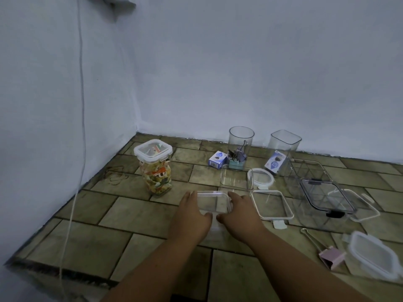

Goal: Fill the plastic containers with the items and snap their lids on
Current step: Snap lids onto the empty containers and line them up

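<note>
Clear container [214,202]: we see it on the tiled floor [135,214], right of the lidded jar [155,168].
Left hand [190,216]: fingers curled around container's left wall.
Right hand [241,213]: fingers clasp its right wall.

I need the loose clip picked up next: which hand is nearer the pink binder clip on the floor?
Right. The right hand is left of the pink binder clip; the left hand lies farther left, across the clear square container.

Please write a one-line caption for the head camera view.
Left hand and right hand grip a clear square plastic container on the tiled floor.
</note>
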